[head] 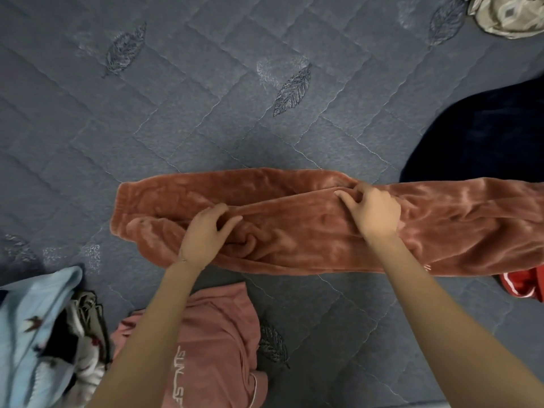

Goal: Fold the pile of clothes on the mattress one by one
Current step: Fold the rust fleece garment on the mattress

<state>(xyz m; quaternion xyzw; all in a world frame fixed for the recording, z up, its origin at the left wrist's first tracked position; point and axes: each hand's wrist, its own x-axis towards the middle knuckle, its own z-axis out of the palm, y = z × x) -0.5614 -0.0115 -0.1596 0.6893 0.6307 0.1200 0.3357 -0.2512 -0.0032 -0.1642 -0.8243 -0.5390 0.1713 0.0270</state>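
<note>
Head view: a rust fleece garment [309,231] lies stretched sideways across the grey quilted mattress [206,98]. The left hand [206,231] pinches a fold near the garment's left end, and the right hand [375,213] grips bunched fabric at its middle. A pink shirt [217,328] lies nearer the person.

Mattress [206,98]: quilted cloth, grey-blue, matt; wavy stitch lines, embroidered leaves.
Fleece [309,231], centre: rust plush pile, soft sheen along creases.
Navy cloth [485,136], 3 o'clock: dark, matt; texture not resolvable.
Tee [217,334], 6 o'clock: pink knit, matt, smooth; flat pale lettering.
Blue cloth [35,304], 8 o'clock: smooth, matt, small stitched motifs.
Red cloth [527,282], 4 o'clock: slick, slight gloss, white stripes.
Beige cloth [506,13], 1 o'clock: patterned, matt.
</note>
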